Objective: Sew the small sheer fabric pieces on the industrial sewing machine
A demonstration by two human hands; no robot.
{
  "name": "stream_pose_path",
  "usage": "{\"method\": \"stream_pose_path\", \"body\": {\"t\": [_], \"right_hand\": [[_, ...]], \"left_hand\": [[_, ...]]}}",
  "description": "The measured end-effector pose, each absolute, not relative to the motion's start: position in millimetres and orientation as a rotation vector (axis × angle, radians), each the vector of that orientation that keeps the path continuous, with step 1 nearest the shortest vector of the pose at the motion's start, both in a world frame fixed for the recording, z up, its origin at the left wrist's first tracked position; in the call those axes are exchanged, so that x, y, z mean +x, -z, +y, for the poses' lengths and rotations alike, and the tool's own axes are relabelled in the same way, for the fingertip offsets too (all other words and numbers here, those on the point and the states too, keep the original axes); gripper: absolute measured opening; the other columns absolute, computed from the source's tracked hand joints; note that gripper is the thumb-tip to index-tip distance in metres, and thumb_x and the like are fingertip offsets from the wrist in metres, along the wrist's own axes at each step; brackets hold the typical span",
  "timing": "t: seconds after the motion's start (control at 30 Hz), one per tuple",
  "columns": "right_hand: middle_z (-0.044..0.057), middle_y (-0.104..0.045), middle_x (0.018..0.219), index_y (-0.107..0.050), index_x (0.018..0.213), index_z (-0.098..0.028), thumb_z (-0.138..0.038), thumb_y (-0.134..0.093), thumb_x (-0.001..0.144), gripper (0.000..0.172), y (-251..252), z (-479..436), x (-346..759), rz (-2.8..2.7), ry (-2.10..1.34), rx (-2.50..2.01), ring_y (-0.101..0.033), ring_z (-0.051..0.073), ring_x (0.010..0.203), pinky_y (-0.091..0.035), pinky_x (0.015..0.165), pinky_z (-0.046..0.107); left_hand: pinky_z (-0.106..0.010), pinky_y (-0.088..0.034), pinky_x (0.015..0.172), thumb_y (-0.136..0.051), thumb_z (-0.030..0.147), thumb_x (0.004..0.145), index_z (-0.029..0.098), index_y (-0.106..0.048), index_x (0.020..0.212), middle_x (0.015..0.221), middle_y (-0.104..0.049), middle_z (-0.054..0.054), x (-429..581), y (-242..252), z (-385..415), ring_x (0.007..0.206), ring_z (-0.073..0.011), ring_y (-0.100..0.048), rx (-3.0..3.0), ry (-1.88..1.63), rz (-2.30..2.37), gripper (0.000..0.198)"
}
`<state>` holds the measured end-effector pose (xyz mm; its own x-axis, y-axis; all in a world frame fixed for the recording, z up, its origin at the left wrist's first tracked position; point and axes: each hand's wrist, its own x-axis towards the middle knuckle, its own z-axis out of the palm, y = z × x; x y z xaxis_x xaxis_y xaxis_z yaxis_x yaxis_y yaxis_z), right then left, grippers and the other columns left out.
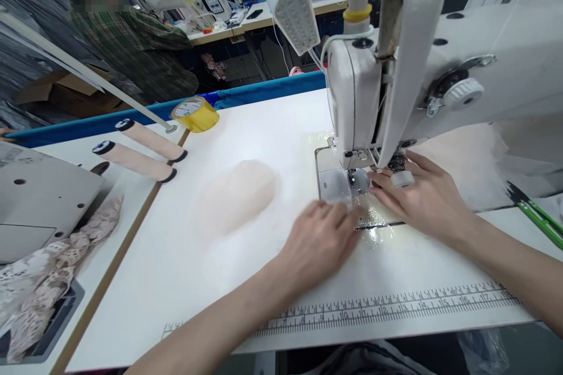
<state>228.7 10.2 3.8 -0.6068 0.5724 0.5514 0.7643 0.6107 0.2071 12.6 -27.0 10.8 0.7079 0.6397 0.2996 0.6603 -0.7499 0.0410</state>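
A white sewing machine [352, 88] stands over the table, its presser foot [350, 179] above a metal needle plate [332, 181]. Just in front of the plate is my left hand [323, 240], fingers curled in and slightly blurred; whatever they hold is hidden. My right hand [422, 199] reaches in from the right, partly behind a tension knob [402, 179]. Its thumb and finger come together close beside the presser foot, on something too small to make out. A sheer beige cup-shaped fabric piece [246, 193] lies left of the machine.
Two beige thread cones [136, 161] and a yellow tape roll [196, 114] lie at the left. Lace fabric [65, 269] rests beside another machine. Green-handled snips [539, 217] and sheer fabric [461, 158] are at the right. A printed ruler [382, 310] runs along the front edge. A person [132, 47] works beyond.
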Motion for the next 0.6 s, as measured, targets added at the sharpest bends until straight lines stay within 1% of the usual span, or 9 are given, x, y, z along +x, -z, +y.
{"method": "stream_pose_path", "body": {"t": [0.03, 0.1, 0.17, 0.23, 0.3, 0.37, 0.43, 0.53, 0.6], "right_hand": [[0.003, -0.071, 0.077, -0.072, 0.089, -0.018, -0.028, -0.053, 0.092, 0.021, -4, 10, 229, -2.403, 0.596, -1.053, -0.064, 0.020, 0.089, -0.040, 0.097, 0.036], [0.003, -0.071, 0.077, -0.072, 0.089, -0.018, -0.027, -0.053, 0.092, 0.021, -6, 9, 228, -2.407, 0.565, -1.039, -0.064, 0.020, 0.087, -0.040, 0.096, 0.036], [0.004, -0.070, 0.074, -0.073, 0.089, -0.018, -0.026, -0.052, 0.092, 0.022, -7, 7, 228, -2.402, 0.508, -1.040, -0.064, 0.020, 0.084, -0.043, 0.092, 0.035], [0.004, -0.069, 0.068, -0.073, 0.092, -0.018, -0.025, -0.050, 0.093, 0.024, -7, 5, 228, -2.398, 0.411, -1.066, -0.063, 0.020, 0.079, -0.046, 0.082, 0.034], [0.004, -0.068, 0.070, -0.073, 0.095, -0.019, -0.027, -0.048, 0.093, 0.027, -8, 3, 228, -2.390, 0.248, -1.110, -0.062, 0.020, 0.074, -0.046, 0.071, 0.033], [0.003, -0.067, 0.071, -0.073, 0.099, -0.020, -0.035, -0.050, 0.092, 0.028, -9, 1, 226, -2.360, -0.046, -1.185, -0.060, 0.018, 0.066, -0.045, 0.060, 0.031], [0.001, -0.064, 0.066, -0.071, 0.102, -0.022, -0.045, -0.058, 0.086, 0.031, -12, -2, 223, -2.290, -0.457, -1.256, -0.056, 0.014, 0.055, -0.042, 0.051, 0.027], [-0.005, -0.055, 0.056, -0.070, 0.098, -0.024, -0.049, -0.068, 0.076, 0.033, -15, -5, 219, -2.146, -1.147, -1.277, -0.047, 0.010, 0.043, -0.035, 0.040, 0.023], [-0.006, -0.052, 0.054, -0.068, 0.088, -0.023, -0.045, -0.066, 0.078, 0.025, -15, -5, 218, -2.016, -1.523, -1.261, -0.041, 0.007, 0.036, -0.031, 0.034, 0.022]], "left_hand": [[-0.030, -0.052, 0.076, -0.037, 0.016, 0.096, 0.011, -0.053, 0.120, 0.092, -0.066, -0.007, 13, -12, -31, 0.079, -0.0154, -0.062, -2.926, 0.521, -0.973, 0.029], [-0.026, -0.052, 0.072, -0.033, 0.009, 0.095, 0.012, -0.049, 0.124, 0.106, -0.064, -0.009, 11, -14, -34, 0.092, -0.0157, -0.061, -2.943, 0.641, -0.949, 0.033], [-0.027, -0.051, 0.068, -0.041, 0.017, 0.094, 0.014, -0.046, 0.125, 0.117, -0.060, -0.011, 9, -15, -30, 0.099, -0.0192, -0.060, -2.847, 0.612, -1.182, 0.031], [-0.026, -0.046, 0.055, -0.053, 0.031, 0.090, 0.016, -0.049, 0.119, 0.109, -0.063, -0.009, 7, -14, -25, 0.084, -0.0192, -0.063, -2.796, 0.419, -1.473, 0.033], [-0.023, -0.035, 0.045, -0.057, 0.034, 0.087, 0.018, -0.056, 0.103, 0.084, -0.066, -0.002, 7, -14, -23, 0.059, -0.0137, -0.058, -2.788, 0.289, -1.696, 0.023], [-0.022, -0.030, 0.046, -0.056, 0.029, 0.088, 0.019, -0.057, 0.087, 0.062, -0.059, 0.005, 9, -14, -24, 0.048, -0.0092, -0.049, -2.795, 0.392, -1.849, 0.010], [-0.021, -0.030, 0.048, -0.056, 0.028, 0.088, 0.019, -0.056, 0.079, 0.056, -0.054, 0.006, 10, -15, -26, 0.048, -0.0076, -0.045, -2.812, 0.673, -1.964, 0.012], [-0.021, -0.033, 0.051, -0.057, 0.031, 0.087, 0.018, -0.056, 0.076, 0.062, -0.053, 0.004, 10, -20, -25, 0.054, -0.0077, -0.043, -2.883, 1.104, -2.041, 0.017], [-0.020, -0.035, 0.051, -0.057, 0.032, 0.087, 0.017, -0.054, 0.073, 0.075, -0.058, 0.000, 10, -24, -22, 0.060, -0.0079, -0.046, -2.952, 1.300, -2.107, 0.020]]}}
